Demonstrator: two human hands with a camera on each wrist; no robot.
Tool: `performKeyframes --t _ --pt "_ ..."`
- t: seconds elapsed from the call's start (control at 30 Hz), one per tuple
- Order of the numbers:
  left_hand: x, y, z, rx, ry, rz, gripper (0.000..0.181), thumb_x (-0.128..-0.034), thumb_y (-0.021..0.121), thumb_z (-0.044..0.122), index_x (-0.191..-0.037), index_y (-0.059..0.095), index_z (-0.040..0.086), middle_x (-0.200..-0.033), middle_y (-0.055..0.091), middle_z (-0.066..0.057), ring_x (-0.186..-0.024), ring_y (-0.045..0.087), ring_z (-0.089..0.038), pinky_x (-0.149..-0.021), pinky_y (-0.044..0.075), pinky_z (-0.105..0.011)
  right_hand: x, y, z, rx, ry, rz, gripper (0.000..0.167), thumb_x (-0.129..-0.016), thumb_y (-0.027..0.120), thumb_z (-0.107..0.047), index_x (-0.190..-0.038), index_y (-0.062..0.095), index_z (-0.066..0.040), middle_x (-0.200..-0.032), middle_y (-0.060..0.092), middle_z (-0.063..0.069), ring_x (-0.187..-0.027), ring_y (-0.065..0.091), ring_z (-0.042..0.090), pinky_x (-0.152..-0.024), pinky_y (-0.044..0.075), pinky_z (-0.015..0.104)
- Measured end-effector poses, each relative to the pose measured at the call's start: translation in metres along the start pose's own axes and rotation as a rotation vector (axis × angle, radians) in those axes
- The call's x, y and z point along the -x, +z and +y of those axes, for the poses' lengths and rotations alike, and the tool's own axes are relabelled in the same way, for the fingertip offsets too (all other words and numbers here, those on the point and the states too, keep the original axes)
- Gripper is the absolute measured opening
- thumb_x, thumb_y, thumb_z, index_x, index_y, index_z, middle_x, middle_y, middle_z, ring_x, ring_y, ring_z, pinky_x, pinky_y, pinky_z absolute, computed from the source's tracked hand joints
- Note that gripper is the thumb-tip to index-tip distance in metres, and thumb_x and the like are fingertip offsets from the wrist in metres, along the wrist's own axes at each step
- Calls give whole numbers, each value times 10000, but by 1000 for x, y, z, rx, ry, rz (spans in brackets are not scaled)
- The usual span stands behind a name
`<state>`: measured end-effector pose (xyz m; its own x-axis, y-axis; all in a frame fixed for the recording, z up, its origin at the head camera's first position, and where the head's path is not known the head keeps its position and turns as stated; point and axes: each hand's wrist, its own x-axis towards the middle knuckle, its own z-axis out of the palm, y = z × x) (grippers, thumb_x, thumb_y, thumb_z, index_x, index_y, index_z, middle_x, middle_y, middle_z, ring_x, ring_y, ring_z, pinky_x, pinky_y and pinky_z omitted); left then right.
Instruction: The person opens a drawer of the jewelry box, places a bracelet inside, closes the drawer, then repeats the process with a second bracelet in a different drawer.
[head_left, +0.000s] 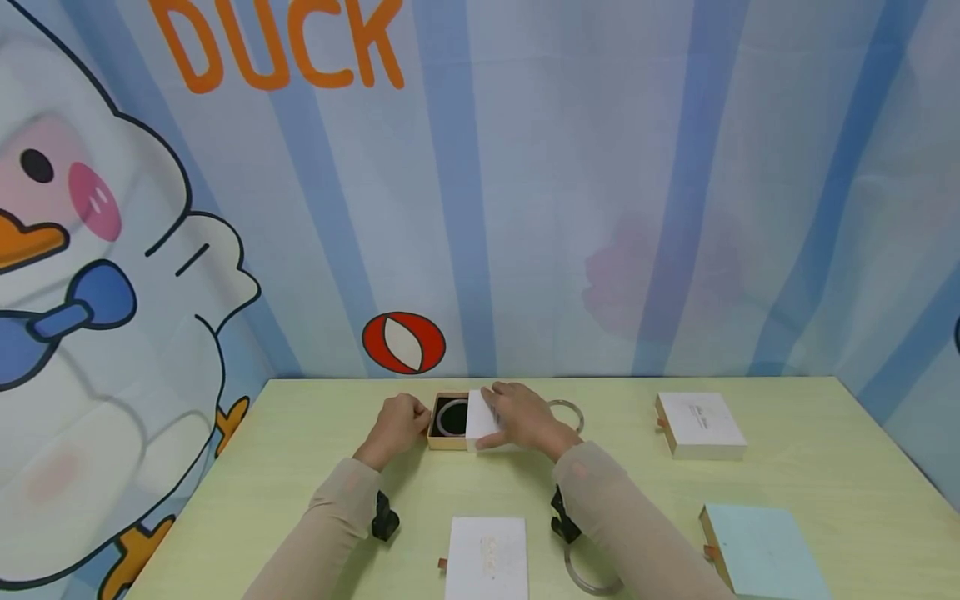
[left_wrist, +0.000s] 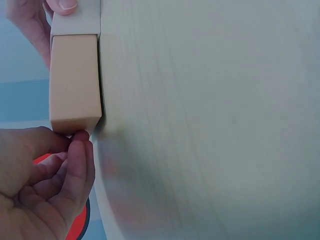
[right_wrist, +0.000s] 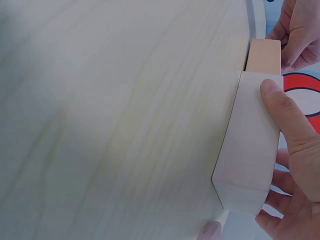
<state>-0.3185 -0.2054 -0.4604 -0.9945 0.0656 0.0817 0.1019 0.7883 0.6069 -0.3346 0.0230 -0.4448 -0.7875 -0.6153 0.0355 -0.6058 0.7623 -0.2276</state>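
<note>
While right hand (head_left: 528, 417) clamps fingers on smooth white sleeve (head_left: 477, 421) near table's (head_left: 322, 437) far edge, left hand (head_left: 397, 425) pinches tan boxy drawer's (head_left: 450, 444) end, round ring (head_left: 441, 418) inside.

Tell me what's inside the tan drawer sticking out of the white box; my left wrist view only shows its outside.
Observer: From the head view, a grey ring lies on black lining in the drawer.
Operator: Any other boxes on the table?
Observer: Three: a white box near the front, another white one and a pale blue box on the right.
Operator: Loose rings?
Observer: Two, partly hidden: one beyond the right hand, one beside the right sleeve.
</note>
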Motion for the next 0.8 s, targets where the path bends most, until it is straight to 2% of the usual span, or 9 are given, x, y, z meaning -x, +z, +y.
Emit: performKeyframes --t 0.8 --pt "1 2 5 15 29 -15 501 -950 571 11 -511 363 133 -495 239 44 -455 245 -112 -460 222 -253 1 -1 -1 3 -4 7 907 -818 766 -521 -1484 430 -6 -1484 442 216 -1343 434 386 -1087 360 463"
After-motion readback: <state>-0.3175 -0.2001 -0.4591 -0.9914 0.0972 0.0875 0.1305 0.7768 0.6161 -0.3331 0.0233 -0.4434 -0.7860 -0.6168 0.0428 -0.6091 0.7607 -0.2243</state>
